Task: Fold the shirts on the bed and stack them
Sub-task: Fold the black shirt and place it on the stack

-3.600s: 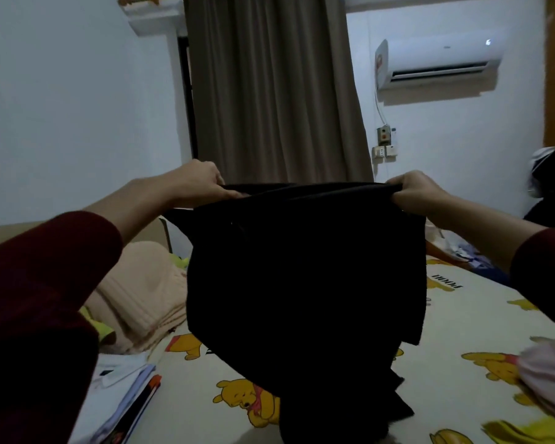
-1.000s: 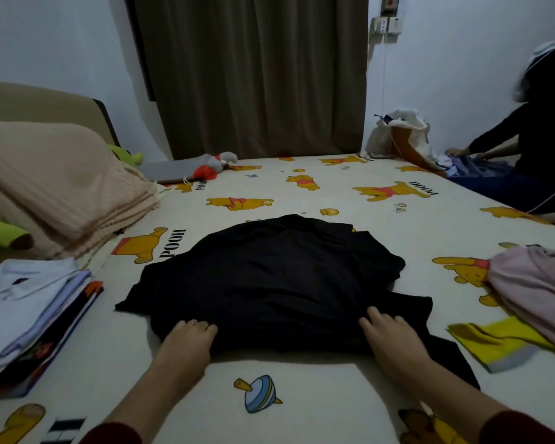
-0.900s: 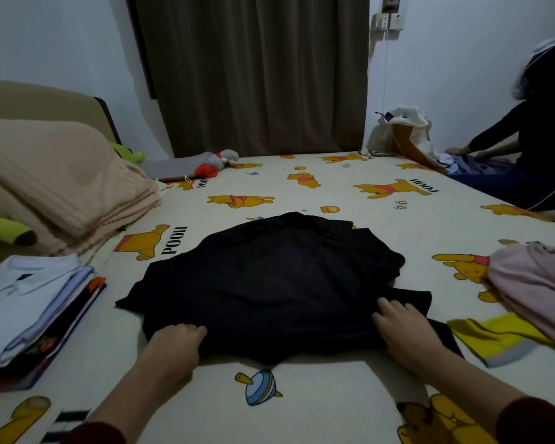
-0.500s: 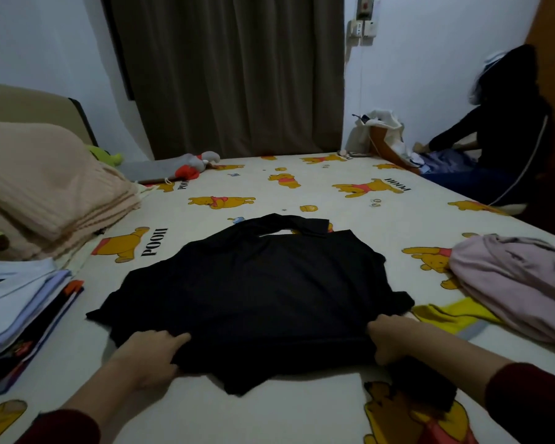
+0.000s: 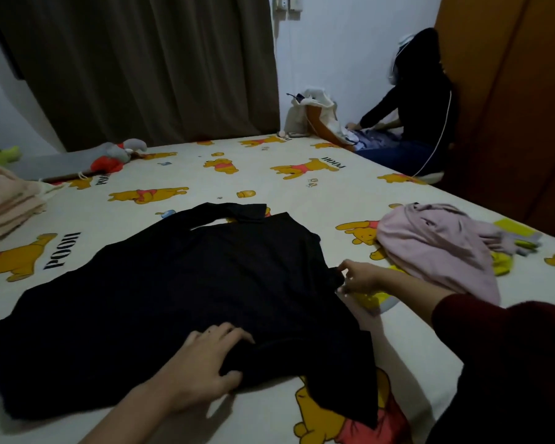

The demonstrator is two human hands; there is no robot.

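1. Cartoon bears cover the cream sheet of the bed (image 5: 269, 174), which fills most of what we see; a brown curtain (image 5: 141, 65) hangs at the far side.
2. We see the black shirt (image 5: 173, 290) spread flat near the middle of the bed, its collar at the far end and its hem toward us.
3. Our left hand (image 5: 202, 363) rests on the near edge of the shirt, with the fingers laid over the cloth and the thumb curled under a fold, gripping it.
4. Our right hand (image 5: 359, 278) is at the shirt's right edge, fingertips drawn together and pinching a bit of the black cloth.
5. A crumpled pink garment (image 5: 436, 245) lies to the right, just beside the right hand, over something yellow (image 5: 375, 299).
6. Folded beige cloth (image 5: 4, 200) sits at the far left, and a grey and red soft toy (image 5: 119, 153) lies near the curtain.
7. Another person in dark clothes (image 5: 423, 100) sits at the far right beside a wooden wardrobe (image 5: 519, 91).
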